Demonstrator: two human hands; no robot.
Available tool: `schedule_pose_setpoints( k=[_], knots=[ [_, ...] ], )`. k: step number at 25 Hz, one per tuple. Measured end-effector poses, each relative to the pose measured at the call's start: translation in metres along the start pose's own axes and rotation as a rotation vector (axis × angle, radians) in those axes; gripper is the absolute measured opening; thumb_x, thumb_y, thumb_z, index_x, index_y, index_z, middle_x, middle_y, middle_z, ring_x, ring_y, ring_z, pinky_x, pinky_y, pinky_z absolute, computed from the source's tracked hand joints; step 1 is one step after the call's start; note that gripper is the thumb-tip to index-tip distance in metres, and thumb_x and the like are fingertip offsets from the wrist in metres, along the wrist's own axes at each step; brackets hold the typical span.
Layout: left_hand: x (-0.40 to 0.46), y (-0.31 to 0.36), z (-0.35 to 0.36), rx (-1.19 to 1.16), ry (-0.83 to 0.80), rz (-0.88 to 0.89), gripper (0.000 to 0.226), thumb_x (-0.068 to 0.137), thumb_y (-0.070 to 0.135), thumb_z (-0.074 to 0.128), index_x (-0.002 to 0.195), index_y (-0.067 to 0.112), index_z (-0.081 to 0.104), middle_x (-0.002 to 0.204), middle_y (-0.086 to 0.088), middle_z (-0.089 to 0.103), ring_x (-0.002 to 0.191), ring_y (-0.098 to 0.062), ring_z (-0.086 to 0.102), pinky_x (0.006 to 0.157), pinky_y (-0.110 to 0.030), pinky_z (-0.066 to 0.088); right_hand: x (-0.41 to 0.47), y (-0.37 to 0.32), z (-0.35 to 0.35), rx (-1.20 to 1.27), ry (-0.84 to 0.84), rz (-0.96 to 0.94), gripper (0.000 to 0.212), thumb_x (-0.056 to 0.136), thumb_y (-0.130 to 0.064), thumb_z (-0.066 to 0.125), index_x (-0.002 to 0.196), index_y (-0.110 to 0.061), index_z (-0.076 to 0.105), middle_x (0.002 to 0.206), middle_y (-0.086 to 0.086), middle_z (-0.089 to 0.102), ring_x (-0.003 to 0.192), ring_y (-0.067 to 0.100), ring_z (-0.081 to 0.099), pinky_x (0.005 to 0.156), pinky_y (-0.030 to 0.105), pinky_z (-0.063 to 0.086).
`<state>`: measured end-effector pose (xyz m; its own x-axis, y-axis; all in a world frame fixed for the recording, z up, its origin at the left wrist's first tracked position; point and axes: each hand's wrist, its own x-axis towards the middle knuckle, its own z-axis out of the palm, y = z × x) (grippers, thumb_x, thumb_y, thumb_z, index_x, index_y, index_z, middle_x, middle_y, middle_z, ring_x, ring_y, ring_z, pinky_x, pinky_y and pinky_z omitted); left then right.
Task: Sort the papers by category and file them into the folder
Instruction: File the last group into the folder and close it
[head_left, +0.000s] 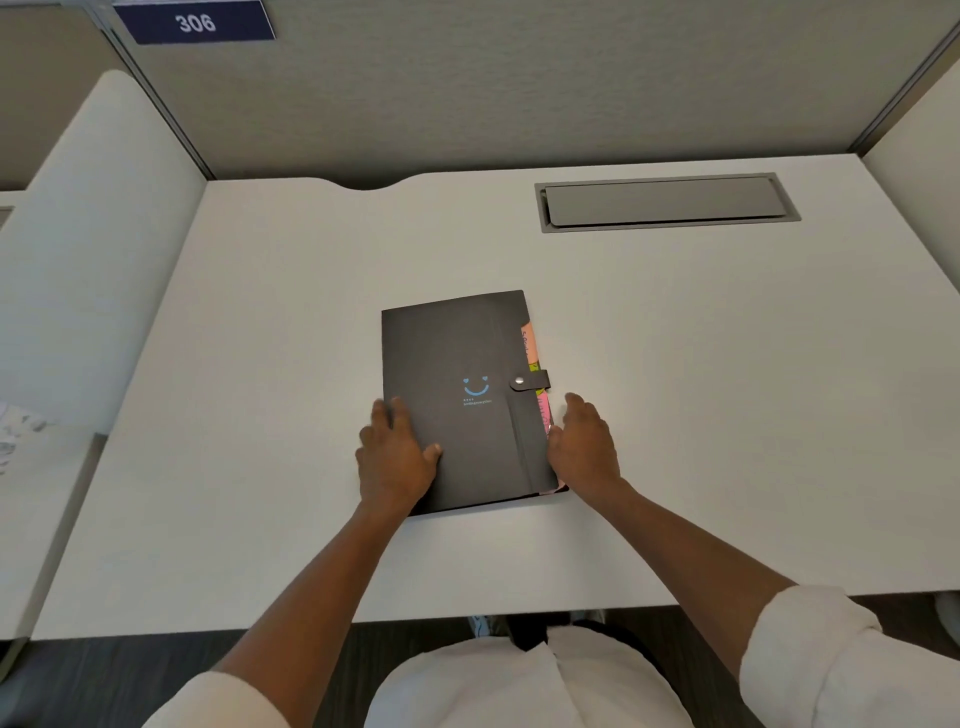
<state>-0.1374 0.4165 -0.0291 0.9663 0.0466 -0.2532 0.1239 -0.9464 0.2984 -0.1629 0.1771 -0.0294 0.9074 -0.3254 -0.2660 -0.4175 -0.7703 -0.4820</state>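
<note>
Apparently hands flank folder (closed).

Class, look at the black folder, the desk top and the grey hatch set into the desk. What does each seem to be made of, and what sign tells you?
Folder: probably matte plastic or coated card; thin, stiff, dull sheen.
Desk top: likely white laminate; smooth, even, soft glare.
Hatch: grey metal or plastic; flat, satin, unclear.
</note>
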Motion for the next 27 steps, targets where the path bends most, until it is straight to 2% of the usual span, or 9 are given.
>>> schedule_pose_setpoints(
  k=[2, 4, 8, 11, 13, 15, 21, 25, 27],
  knots=[
    [-0.010, -0.002, 0.000, -0.019, -0.042, -0.130, 0.085, 0.084, 0.050, 0.062, 0.147, 0.010, 0.020, 0.140, -0.019, 0.033, 0.119, -0.042, 0.043, 0.096, -0.050, 0.042, 0.001, -0.003, 0.002, 0.025, -0.053, 0.053, 0.033, 0.095, -0.016, 0.048, 0.126, -0.006, 0.047, 0.120, 0.016, 0.057, 0.107, 0.034, 0.056, 0.083, 0.039, 0.049],
    [-0.017, 0.000, 0.002, -0.040, -0.067, -0.180, 0.084, 0.084, 0.049, 0.062, 0.145, 0.007, 0.022, 0.131, -0.019, 0.037, 0.114, -0.043, 0.045, 0.095, -0.050, 0.043, 0.000, -0.006, 0.005, 0.060, -0.099, 0.104, 0.030, 0.096, -0.020, 0.047, 0.122, -0.006, 0.048, 0.116, 0.017, 0.059, 0.103, 0.034, 0.058, 0.079, 0.037, 0.048],
    [-0.017, -0.004, 0.001, -0.323, -0.061, -0.308, 0.063, 0.078, 0.044, 0.070, 0.125, 0.012, 0.044, 0.121, -0.017, 0.047, 0.108, -0.042, 0.054, 0.093, -0.048, 0.049, 0.003, -0.007, -0.003, 0.178, -0.164, 0.107, 0.041, 0.095, -0.038, 0.055, 0.121, -0.007, 0.049, 0.110, 0.010, 0.058, 0.103, 0.030, 0.057, 0.075, 0.030, 0.039],
    [-0.018, -0.007, -0.005, -0.498, -0.038, -0.263, 0.060, 0.077, 0.038, 0.075, 0.128, 0.018, 0.049, 0.120, -0.007, 0.064, 0.106, -0.032, 0.061, 0.090, -0.041, 0.052, 0.010, 0.002, -0.010, 0.214, -0.225, 0.087, 0.030, 0.087, -0.030, 0.067, 0.098, -0.008, 0.049, 0.090, 0.005, 0.056, 0.085, 0.023, 0.054, 0.070, 0.034, 0.043],
    [-0.016, 0.000, -0.007, -0.562, -0.022, -0.251, 0.065, 0.078, 0.036, 0.076, 0.134, 0.021, 0.047, 0.122, -0.004, 0.066, 0.106, -0.028, 0.063, 0.090, -0.039, 0.052, 0.017, 0.008, -0.014, 0.236, -0.220, 0.083, 0.029, 0.083, -0.022, 0.070, 0.090, -0.010, 0.045, 0.085, 0.005, 0.055, 0.079, 0.022, 0.052, 0.063, 0.032, 0.041],
    [-0.007, 0.012, -0.011, -0.597, 0.003, -0.230, 0.064, 0.080, 0.033, 0.075, 0.136, 0.021, 0.046, 0.124, -0.004, 0.065, 0.107, -0.027, 0.063, 0.091, -0.038, 0.051, 0.025, 0.011, -0.020, 0.265, -0.196, 0.066, 0.028, 0.084, -0.018, 0.069, 0.089, -0.010, 0.043, 0.082, 0.004, 0.053, 0.075, 0.021, 0.050, 0.057, 0.027, 0.038],
    [0.049, 0.068, -0.031, -0.622, 0.096, -0.100, 0.060, 0.082, 0.026, 0.074, 0.135, 0.019, 0.048, 0.124, -0.004, 0.064, 0.108, -0.026, 0.062, 0.089, -0.035, 0.048, 0.081, 0.013, -0.053, 0.285, -0.069, 0.000, 0.029, 0.085, -0.020, 0.069, 0.090, -0.010, 0.042, 0.074, 0.000, 0.048, 0.065, 0.018, 0.045, 0.054, 0.027, 0.035],
    [0.109, 0.091, -0.041, -0.564, 0.095, -0.053, 0.059, 0.080, 0.033, 0.071, 0.133, 0.021, 0.048, 0.121, -0.004, 0.065, 0.106, -0.027, 0.062, 0.092, -0.045, 0.051, 0.137, -0.001, -0.079, 0.301, 0.000, -0.037, 0.029, 0.085, -0.019, 0.069, 0.089, -0.011, 0.042, 0.074, 0.001, 0.049, 0.065, 0.018, 0.046, 0.054, 0.028, 0.036],
    [0.136, 0.100, -0.043, -0.545, 0.098, -0.040, 0.055, 0.081, 0.031, 0.069, 0.131, 0.021, 0.050, 0.117, -0.005, 0.066, 0.103, -0.028, 0.062, 0.089, -0.045, 0.052, 0.164, -0.009, -0.087, 0.296, 0.014, -0.051, 0.029, 0.085, -0.018, 0.069, 0.089, -0.011, 0.041, 0.074, 0.001, 0.049, 0.064, 0.018, 0.045, 0.052, 0.026, 0.035]
  ],
)
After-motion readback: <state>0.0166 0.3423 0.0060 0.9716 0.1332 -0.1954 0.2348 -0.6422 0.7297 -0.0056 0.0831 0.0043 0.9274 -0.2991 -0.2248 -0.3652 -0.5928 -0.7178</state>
